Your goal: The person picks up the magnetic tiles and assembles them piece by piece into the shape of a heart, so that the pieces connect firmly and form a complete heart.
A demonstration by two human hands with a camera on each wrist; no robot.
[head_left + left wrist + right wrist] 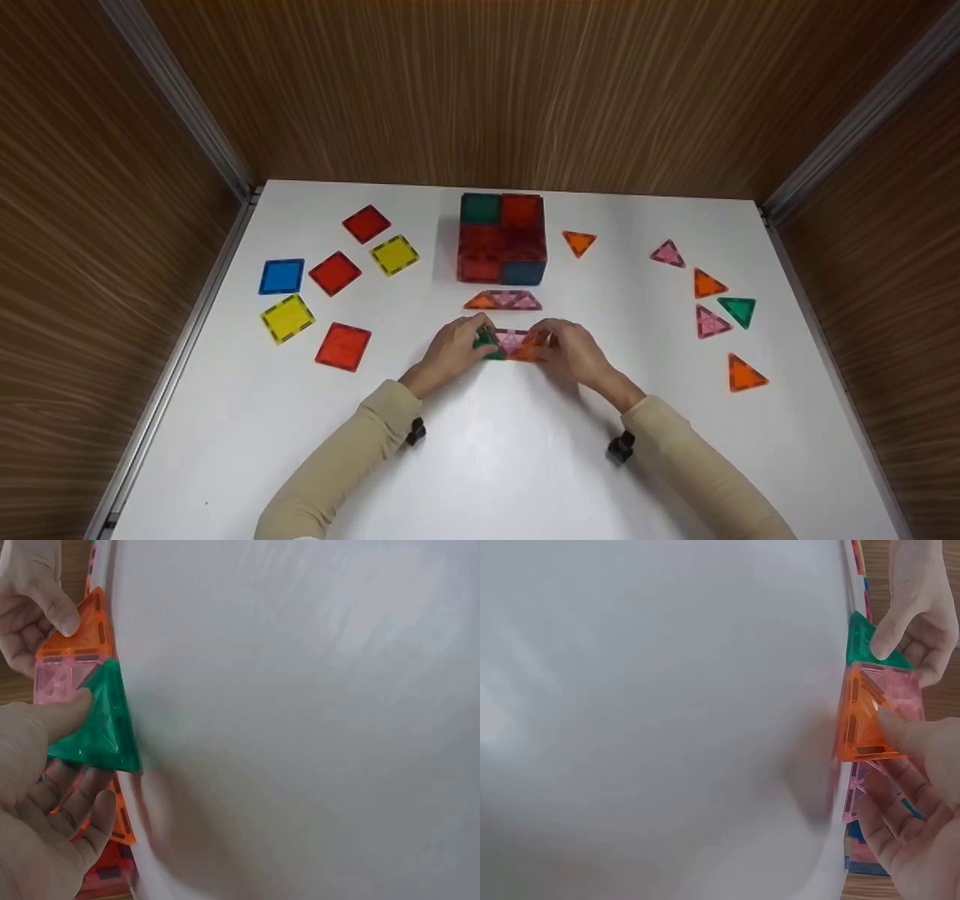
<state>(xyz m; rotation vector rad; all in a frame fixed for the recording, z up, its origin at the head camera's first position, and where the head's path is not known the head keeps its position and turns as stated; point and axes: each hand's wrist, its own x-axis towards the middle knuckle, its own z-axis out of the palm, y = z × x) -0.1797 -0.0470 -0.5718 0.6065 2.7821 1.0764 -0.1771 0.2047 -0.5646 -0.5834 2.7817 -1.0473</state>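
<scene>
Near the middle of the white table, my left hand (448, 351) pinches a translucent green triangle tile (109, 727), thumb on its face. On the other side, my right hand (579, 352) pinches an orange triangle tile (864, 724) between thumb and fingers. Between these two sits a pink triangle tile (511, 340), and the three form a short row. Just behind the hands lies another row of an orange tile (481, 301) and pink tiles (517, 301). Fingers partly cover the green and orange tiles in the head view.
Behind both rows stands a box of square tiles (501, 240) in red, green and blue. Loose squares, such as a blue tile (282, 277) and a yellow tile (288, 319), lie at left. Several loose triangles, including a green one (739, 311), lie at right. Wood-patterned walls (480, 97) enclose the table.
</scene>
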